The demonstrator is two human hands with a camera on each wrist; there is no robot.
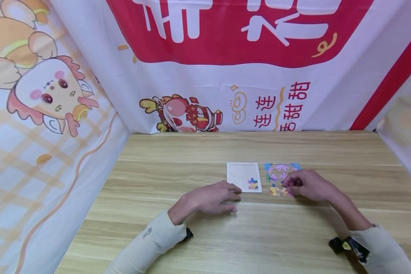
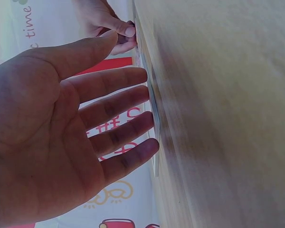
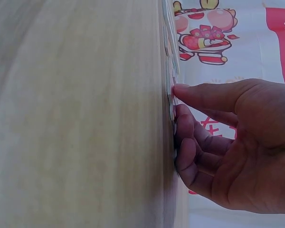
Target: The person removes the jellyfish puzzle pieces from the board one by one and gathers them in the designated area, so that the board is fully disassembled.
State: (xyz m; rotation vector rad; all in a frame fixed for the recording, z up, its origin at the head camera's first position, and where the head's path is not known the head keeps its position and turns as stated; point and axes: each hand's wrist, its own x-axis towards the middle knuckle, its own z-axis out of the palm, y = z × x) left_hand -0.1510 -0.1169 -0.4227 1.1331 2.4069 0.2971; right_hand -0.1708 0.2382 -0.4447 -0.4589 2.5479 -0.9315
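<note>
A white puzzle tray [image 1: 239, 173] lies flat on the table, with one colourful puzzle piece [image 1: 252, 184] in its lower right corner. My left hand [image 1: 214, 197] is at the tray's near left edge; its straight, spread fingers [image 2: 126, 116] touch that edge and hold nothing. To the tray's right lie several loose puzzle pieces [image 1: 275, 172] with a pink and blue picture. Over their near right part, my right hand [image 1: 309, 185] pinches a puzzle piece low at the table with thumb and curled fingers [image 3: 185, 126]. Those fingers partly hide the piece.
The wooden table [image 1: 178, 160] runs back to a white and red printed cloth [image 1: 191, 72]. Another patterned cloth [image 1: 54, 152] hangs along the left side. A dark strap with a device [image 1: 351, 247] sits on the right wrist.
</note>
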